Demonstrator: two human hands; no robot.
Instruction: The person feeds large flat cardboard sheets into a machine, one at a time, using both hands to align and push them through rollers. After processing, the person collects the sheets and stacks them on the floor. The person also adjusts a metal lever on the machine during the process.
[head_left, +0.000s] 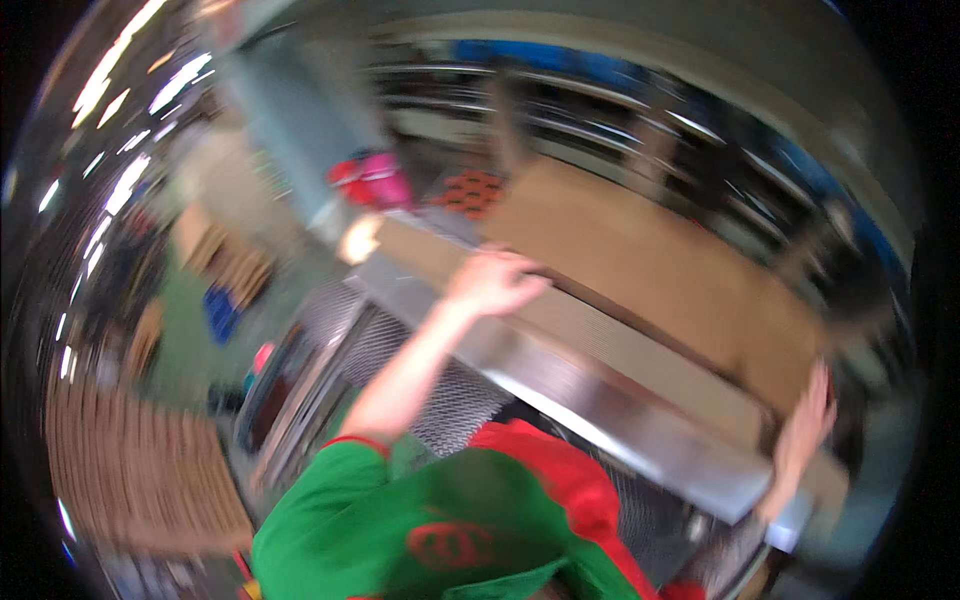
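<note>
A stack of brown cardboard sheets (620,335) lies lengthwise on a shiny metal ledge (590,390) in front of me. My left hand (495,283) rests palm down on it toward the left end, its fingers pointing right and apart from the thumb. At the stack's right end, my right hand (808,425) is held flat and upright, fingers stretched out, with the palm against or close to the cardboard edge. Behind the stack, a large flat cardboard sheet (650,250) reaches into the machine. Motion blur softens the whole picture.
Metal rails (590,95) of the machine run across the back. A pink container (385,178) and a red one stand at the back left, beside a blue-grey post (300,110). A tall cardboard pile (140,465) stands on the floor at left. Patterned metal plate (455,405) lies below the ledge.
</note>
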